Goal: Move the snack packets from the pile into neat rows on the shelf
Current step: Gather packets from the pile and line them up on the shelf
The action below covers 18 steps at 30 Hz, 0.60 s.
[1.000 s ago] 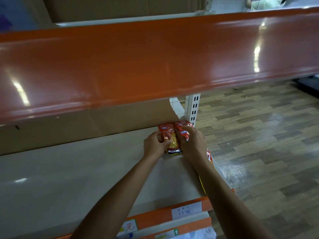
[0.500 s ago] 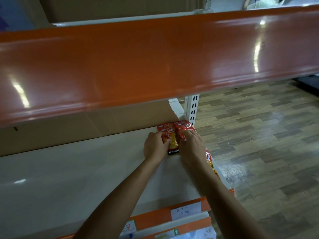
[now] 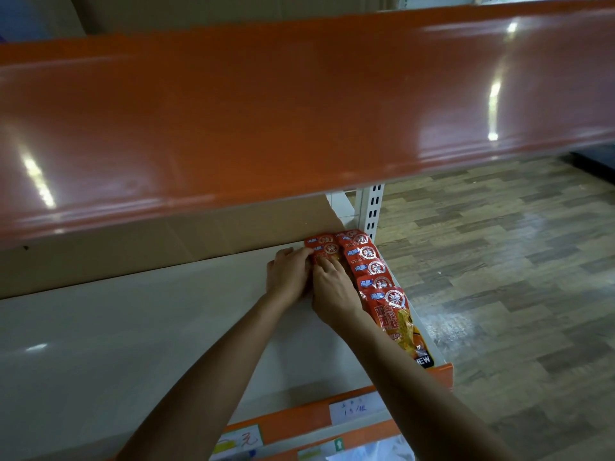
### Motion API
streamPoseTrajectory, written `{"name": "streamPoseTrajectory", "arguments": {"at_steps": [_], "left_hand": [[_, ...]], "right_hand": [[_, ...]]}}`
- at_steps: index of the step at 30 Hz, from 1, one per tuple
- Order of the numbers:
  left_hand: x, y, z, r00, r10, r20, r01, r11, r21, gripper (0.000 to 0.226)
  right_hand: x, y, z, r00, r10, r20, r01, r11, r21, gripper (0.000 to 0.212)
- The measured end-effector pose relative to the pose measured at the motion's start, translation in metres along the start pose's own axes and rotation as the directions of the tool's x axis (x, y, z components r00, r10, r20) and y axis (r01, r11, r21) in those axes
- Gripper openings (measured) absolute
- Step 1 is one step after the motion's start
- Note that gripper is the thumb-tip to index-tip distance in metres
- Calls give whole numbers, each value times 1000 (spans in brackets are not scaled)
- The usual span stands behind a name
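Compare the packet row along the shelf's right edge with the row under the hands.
The right-edge row runs back to front, about six overlapping packets; the second row shows two, at the back. Left hand and right hand have fingers on the second row, none on the right-edge row. Both: matching red packets on the shelf.

Both hands at back right corner of white shelf (image 3: 133,344). Left hand (image 3: 288,277) grips left edge of red packet (image 3: 324,249); right hand (image 3: 334,291) presses its top. Touching it, an overlapping packet row (image 3: 376,271) runs along the shelf's right edge.
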<state>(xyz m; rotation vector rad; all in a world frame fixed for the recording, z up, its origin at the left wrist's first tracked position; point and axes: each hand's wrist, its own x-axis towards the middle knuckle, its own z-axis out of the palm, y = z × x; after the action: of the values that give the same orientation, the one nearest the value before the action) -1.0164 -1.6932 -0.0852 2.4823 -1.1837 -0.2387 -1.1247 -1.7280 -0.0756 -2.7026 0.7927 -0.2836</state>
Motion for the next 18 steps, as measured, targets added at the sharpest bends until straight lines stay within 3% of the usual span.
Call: {"name": "streamPoseTrajectory", "arguments": {"at_steps": [18], "left_hand": [[-21,-13,-7,996,86,-12,-87,995,-57,46]], "right_hand": [[4,-1,-4,999,47,-6,-47,999,1,43]]}}
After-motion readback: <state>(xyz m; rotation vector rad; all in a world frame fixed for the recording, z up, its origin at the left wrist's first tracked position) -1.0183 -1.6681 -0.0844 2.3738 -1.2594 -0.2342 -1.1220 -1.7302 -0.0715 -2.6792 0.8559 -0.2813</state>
